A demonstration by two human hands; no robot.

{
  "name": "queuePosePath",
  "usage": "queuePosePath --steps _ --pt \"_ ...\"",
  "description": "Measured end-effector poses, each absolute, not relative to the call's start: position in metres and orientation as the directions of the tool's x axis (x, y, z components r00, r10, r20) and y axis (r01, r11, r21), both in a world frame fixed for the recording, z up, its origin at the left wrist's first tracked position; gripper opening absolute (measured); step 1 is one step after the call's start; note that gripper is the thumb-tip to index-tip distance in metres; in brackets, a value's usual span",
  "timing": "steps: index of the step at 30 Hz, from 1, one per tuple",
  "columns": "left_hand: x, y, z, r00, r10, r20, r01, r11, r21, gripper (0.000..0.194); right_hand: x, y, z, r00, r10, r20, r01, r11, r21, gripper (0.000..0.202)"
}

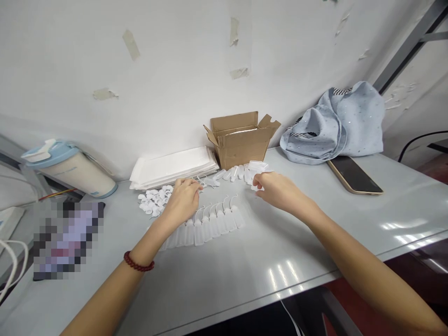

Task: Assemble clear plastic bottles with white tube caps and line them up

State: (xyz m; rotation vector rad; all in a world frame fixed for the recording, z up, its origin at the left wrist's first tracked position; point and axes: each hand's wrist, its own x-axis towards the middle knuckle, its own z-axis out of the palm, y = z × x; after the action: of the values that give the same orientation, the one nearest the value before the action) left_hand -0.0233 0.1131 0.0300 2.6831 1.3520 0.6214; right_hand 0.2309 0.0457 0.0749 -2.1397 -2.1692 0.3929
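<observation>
My left hand (183, 199) is over the table, its fingers bent and close together beside thin pale cords (209, 182). Whatever its fingertips grip, if anything, is hidden. My right hand (271, 186) has curled, pinched fingers at the edge of a loose heap of small translucent plastic pieces (241, 171). I cannot make out what lies between those fingers. Below the hands, a row of flat translucent plastic tags (213, 226) lies side by side, each visible top having a thin cord. Left of my left hand is a pile of small white curled pieces (154, 200).
A stack of white flat sheets or envelopes (175, 167) lies by the wall, beside an open cardboard box (245, 147). Rightward are a light blue cloth bag (336, 126) and a phone (355, 175). A tumbler (75, 168) and a blurred purple item (70, 240) are at left.
</observation>
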Motion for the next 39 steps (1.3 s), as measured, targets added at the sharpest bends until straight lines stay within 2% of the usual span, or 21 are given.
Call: queuePosePath --steps 8,21,26,31,35,39 --pt "-0.019 0.119 0.024 0.579 0.767 0.277 0.751 -0.634 0.184 0.033 0.232 0.05 0.074 0.05 0.99 -0.134 0.992 -0.065 -0.108 0.025" --pt "-0.027 0.114 0.033 0.515 0.825 0.233 0.805 -0.559 0.197 0.026 0.223 0.052 0.068 0.044 0.984 -0.173 0.999 -0.048 -0.021 0.026" --pt "-0.022 0.113 0.032 0.528 0.817 0.233 0.802 -0.57 0.18 0.025 0.222 0.052 0.067 0.029 0.991 -0.127 0.996 -0.039 -0.075 0.022" --pt "-0.017 0.118 0.027 0.519 0.815 0.256 0.8 -0.569 0.191 0.02 0.221 0.048 0.067 -0.016 1.0 0.014 0.982 0.018 -0.188 0.02" --pt "-0.014 0.121 0.03 0.486 0.827 0.281 0.787 -0.555 0.272 0.018 0.217 0.046 0.067 -0.076 0.992 0.1 0.949 0.103 -0.299 0.019" --pt "-0.016 0.12 0.04 0.404 0.856 0.321 0.749 -0.512 0.421 0.02 0.214 0.045 0.064 -0.127 0.98 0.153 0.913 0.176 -0.368 0.015"
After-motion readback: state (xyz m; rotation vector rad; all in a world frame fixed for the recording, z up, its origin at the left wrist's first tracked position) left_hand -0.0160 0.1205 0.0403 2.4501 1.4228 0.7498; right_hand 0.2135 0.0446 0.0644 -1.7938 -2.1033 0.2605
